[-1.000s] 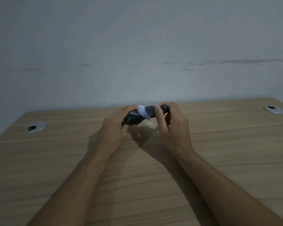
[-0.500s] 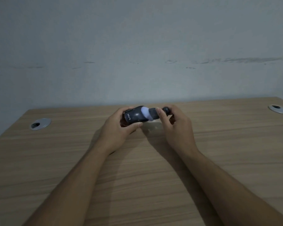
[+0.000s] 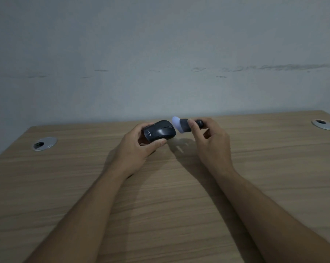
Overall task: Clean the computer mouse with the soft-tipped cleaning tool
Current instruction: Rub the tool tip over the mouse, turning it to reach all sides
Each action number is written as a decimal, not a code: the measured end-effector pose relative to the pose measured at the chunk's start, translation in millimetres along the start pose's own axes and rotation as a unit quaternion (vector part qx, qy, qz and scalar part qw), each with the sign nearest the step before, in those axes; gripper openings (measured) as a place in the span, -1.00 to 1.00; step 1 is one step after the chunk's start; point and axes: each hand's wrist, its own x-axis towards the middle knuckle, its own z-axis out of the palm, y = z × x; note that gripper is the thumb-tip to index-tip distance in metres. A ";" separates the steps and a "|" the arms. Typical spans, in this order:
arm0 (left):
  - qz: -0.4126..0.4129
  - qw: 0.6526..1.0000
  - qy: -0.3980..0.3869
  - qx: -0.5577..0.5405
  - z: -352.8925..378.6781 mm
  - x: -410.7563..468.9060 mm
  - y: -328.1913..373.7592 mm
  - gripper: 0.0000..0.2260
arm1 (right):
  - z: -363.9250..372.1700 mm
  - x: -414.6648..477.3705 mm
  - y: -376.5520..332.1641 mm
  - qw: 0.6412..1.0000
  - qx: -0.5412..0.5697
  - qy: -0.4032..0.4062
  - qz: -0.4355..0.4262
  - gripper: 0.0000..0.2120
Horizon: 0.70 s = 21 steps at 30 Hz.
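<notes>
now the left hand [image 3: 137, 149] grips the mouse [image 3: 159, 131], the right hand [image 3: 211, 143] the cleaning tool [image 3: 185, 125], just apart.

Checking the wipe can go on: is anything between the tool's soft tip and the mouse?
Nothing visible. The soft tip of the cleaning tool in the right hand faces the mouse, held by the left hand, with only open air between.
</notes>
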 end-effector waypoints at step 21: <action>0.007 0.999 -0.047 0.000 3.7 -4.5 5.2 -0.50 | 1.9 -2.9 -6.3 0.999 -0.003 -0.006 -0.042 -0.90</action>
